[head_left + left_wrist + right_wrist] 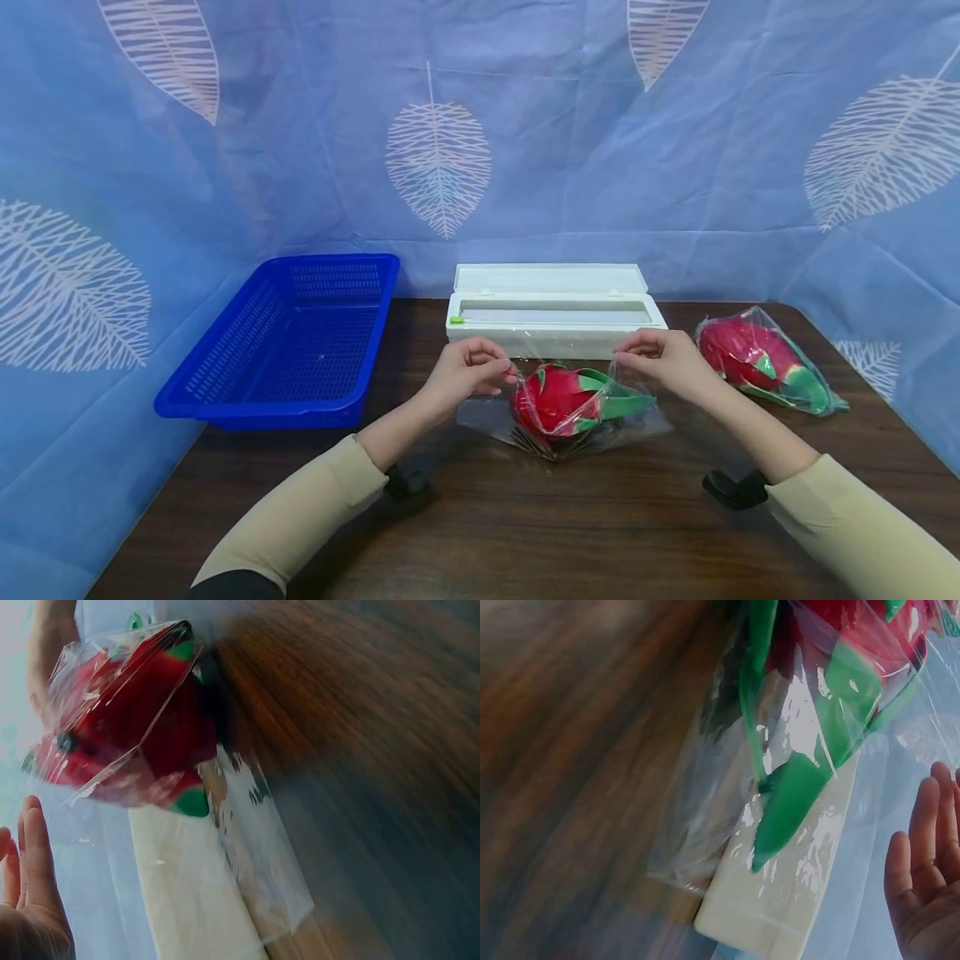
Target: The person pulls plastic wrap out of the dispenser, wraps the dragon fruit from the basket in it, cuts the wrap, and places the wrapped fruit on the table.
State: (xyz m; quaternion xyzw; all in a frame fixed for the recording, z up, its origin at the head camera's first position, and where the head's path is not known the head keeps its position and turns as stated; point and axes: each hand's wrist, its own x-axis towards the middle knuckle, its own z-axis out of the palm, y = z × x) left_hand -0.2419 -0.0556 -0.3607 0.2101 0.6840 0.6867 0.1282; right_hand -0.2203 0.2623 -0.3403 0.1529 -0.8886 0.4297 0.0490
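Note:
A red and green toy dragon fruit (557, 398) lies inside a clear plastic bag (486, 417) in the middle of the head view. My left hand (472, 369) pinches the bag's upper left edge between thumb and fingers. At the upper right edge, my right hand (667, 360) pinches the film the same way. Both wrist views show the bag from close up, with red body (142, 720) in the left one and long green leaves (799, 795) in the right. Right behind the bag stands a long white box (555, 337), its lid raised and a small green slider at its left.
A blue plastic basket (262, 408) stands at the left. Another bagged dragon fruit (761, 354) lies at the right of the brown wooden table (540, 533). A blue leaf-patterned cloth (525, 167) hangs behind and along both sides.

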